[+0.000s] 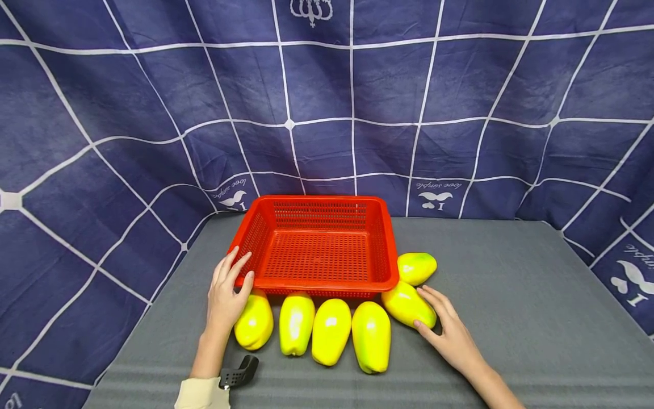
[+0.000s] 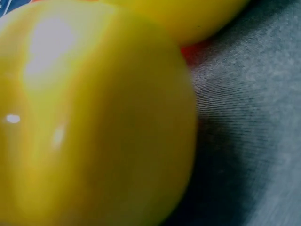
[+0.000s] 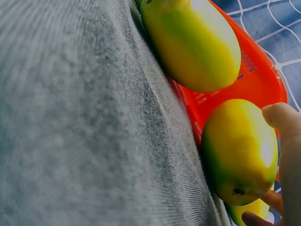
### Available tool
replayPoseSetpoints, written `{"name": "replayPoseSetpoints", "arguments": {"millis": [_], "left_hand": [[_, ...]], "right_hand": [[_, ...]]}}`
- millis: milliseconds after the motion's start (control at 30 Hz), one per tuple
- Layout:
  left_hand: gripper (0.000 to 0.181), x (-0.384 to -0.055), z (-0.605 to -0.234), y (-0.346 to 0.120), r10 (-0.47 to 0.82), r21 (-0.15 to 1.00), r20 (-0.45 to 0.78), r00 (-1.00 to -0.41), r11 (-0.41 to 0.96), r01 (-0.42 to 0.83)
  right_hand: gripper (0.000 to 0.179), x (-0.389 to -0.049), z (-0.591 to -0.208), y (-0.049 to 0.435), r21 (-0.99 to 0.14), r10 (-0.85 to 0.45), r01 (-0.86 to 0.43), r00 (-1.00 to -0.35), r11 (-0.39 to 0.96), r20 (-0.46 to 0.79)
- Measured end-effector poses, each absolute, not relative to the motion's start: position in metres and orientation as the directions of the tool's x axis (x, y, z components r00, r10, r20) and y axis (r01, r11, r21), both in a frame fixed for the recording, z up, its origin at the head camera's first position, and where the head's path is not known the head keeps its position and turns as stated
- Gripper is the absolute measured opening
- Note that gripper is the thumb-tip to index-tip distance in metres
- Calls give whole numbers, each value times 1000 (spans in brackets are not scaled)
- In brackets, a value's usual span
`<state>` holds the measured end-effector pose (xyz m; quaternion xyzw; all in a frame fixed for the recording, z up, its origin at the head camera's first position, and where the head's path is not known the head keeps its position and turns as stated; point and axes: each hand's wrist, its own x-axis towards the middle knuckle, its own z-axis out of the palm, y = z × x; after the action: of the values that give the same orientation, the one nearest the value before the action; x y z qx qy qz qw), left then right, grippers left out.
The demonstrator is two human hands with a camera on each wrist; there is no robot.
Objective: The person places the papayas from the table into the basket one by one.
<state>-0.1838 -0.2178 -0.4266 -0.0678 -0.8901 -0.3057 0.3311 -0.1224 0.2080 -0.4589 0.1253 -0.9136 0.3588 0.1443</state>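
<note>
My right hand (image 1: 449,332) grips the near end of a yellow-green papaya (image 1: 406,305), which lies slanted at the front right corner of a red plastic basket (image 1: 327,286). In the right wrist view the thumb (image 3: 281,117) is against one side of this papaya (image 3: 240,150), with fingertips at the other. My left hand (image 1: 225,298) is spread over the basket's front left corner, fingers reaching across the rim and thumb near the corner. Just below that thumb lies another papaya (image 1: 254,322), which fills much of the left wrist view.
Several more papayas lie along the basket's front side, among them one in the middle (image 1: 331,332). One more papaya (image 1: 416,268) touches the basket's right side. All this is on a grey cloth-covered table (image 1: 511,284), with a blue checked curtain (image 1: 388,85) behind.
</note>
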Motion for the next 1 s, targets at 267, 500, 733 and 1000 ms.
{"name": "replayPoseSetpoints", "arguments": {"millis": [267, 500, 733, 1000], "left_hand": [[29, -184, -434, -217, -128, 545, 667, -734, 755, 363], [22, -188, -441, -218, -163, 577, 702, -694, 702, 419], [19, -187, -446, -218, -180, 579, 732, -657, 672, 461], [19, -187, -448, -215, -190, 592, 734, -652, 649, 478]], "right_hand": [[60, -123, -466, 208, -602, -157, -378, -909, 703, 387], [62, -126, -470, 208, -666, -150, -396, -906, 632, 396], [62, -127, -470, 207, -684, -133, -377, -914, 624, 382], [60, -125, -469, 210, -679, -113, -346, -925, 648, 364]]}}
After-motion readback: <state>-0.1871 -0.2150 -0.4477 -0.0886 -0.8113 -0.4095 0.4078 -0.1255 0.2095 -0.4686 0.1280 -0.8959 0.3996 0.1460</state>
